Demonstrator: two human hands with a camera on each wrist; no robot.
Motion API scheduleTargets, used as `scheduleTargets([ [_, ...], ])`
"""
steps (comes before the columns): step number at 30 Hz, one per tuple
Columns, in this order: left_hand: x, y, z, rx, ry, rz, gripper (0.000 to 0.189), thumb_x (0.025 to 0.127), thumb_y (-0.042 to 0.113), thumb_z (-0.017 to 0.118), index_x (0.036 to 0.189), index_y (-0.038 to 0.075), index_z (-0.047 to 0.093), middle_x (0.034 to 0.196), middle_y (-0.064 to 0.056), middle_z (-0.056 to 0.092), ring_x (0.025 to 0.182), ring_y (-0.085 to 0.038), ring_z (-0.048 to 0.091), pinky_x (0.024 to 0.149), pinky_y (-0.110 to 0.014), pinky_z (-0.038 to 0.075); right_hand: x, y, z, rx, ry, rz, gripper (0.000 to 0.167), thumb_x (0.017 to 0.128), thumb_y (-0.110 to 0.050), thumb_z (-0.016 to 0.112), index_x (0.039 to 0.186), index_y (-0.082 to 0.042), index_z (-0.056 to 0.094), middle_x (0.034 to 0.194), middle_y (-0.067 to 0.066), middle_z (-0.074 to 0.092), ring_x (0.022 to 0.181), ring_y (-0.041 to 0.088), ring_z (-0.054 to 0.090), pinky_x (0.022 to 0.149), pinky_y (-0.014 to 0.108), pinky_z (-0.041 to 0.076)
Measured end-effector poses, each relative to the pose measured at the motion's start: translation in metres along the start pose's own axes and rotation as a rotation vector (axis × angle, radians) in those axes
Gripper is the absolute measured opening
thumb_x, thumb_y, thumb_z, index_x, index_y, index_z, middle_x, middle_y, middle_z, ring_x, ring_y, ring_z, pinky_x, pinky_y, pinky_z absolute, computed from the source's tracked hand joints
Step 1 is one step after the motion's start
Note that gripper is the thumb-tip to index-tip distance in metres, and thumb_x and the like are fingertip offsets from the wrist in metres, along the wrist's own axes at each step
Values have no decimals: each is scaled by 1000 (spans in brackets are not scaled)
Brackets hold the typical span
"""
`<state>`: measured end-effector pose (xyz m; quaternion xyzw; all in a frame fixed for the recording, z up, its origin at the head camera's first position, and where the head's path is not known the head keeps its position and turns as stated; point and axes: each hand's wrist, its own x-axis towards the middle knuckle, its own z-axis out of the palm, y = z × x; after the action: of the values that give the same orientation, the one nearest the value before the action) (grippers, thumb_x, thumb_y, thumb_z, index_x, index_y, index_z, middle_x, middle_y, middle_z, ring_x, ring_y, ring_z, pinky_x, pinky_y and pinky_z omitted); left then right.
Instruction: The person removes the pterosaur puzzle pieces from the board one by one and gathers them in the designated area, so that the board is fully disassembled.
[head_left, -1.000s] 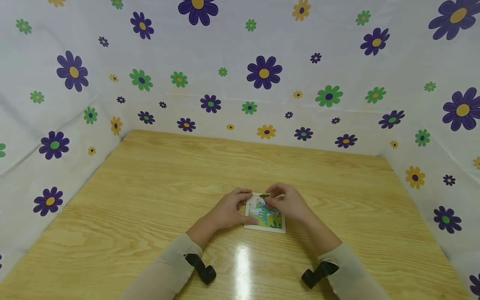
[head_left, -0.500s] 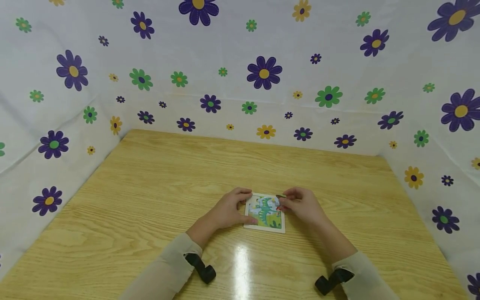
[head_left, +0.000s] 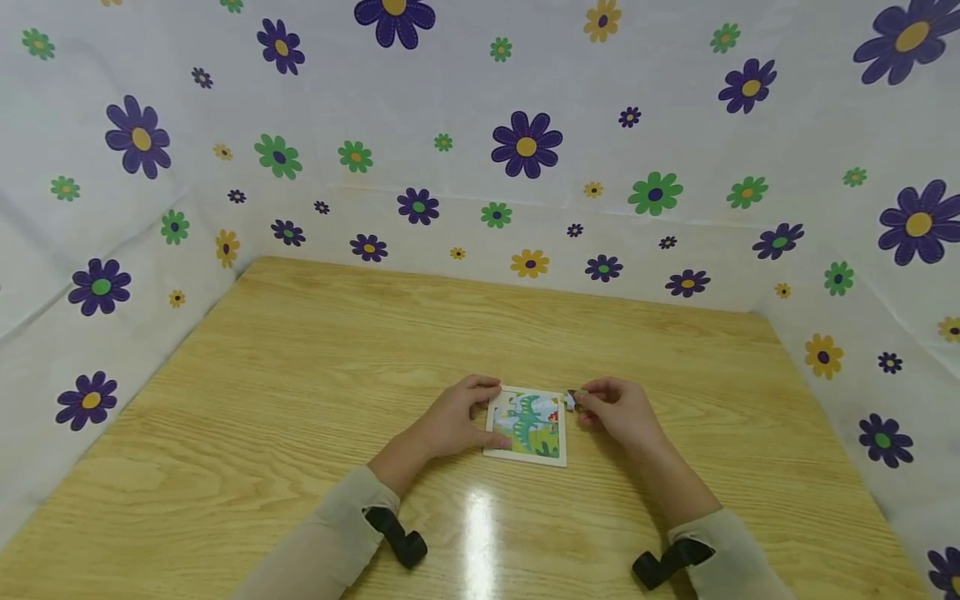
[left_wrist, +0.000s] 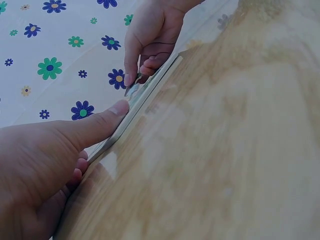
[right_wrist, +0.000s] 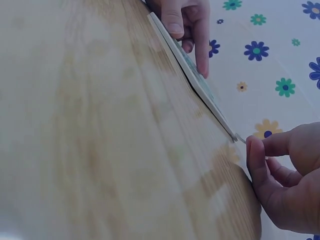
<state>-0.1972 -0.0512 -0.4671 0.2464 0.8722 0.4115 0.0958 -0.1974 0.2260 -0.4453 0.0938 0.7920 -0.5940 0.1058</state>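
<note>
A small square jigsaw puzzle (head_left: 536, 429) with a pale frame and a green winged dinosaur picture lies flat on the table. My left hand (head_left: 448, 421) grips its left side, thumb over the lower left of the picture and fingers along the upper left edge. In the left wrist view that thumb (left_wrist: 102, 122) presses on the frame from above. Just off the puzzle's upper right corner, my right hand (head_left: 618, 412) pinches a small puzzle piece (head_left: 571, 401) between thumb and fingertips. From the right wrist view, only a thin edge of this piece (right_wrist: 241, 138) shows.
Around the puzzle spreads the wood-grain table (head_left: 360, 333), with a bright light reflection near its front. White flower-printed cloth (head_left: 450, 100) walls it at the back and both sides. Black straps with camera mounts (head_left: 397, 537) sit on both sleeves.
My right hand has moved from over the puzzle's top to beyond its right edge, carrying the pinched puzzle piece. The left hand keeps its hold on the puzzle's left side.
</note>
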Motion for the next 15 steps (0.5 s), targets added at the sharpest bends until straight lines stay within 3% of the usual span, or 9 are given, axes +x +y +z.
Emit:
scheduleTargets([
  [8, 0, -1, 1, -4, 3, 6, 86, 76, 40, 87, 144, 1, 51, 150, -5, 46, 107, -13, 51, 84, -25, 46, -1, 1, -5, -32, 18, 1, 31, 97, -10, 65, 120, 10, 58, 90, 7, 67, 68, 6, 65, 64, 21, 57],
  [15, 0, 0, 1, -22, -5, -3, 85, 77, 38, 87, 144, 2, 52, 151, -4, 45, 115, -15, 53, 88, -29, 47, -2, 1, -8, -37, -15, -17, 35, 95, -5, 67, 124, 12, 56, 96, 12, 68, 72, 6, 68, 66, 19, 57],
])
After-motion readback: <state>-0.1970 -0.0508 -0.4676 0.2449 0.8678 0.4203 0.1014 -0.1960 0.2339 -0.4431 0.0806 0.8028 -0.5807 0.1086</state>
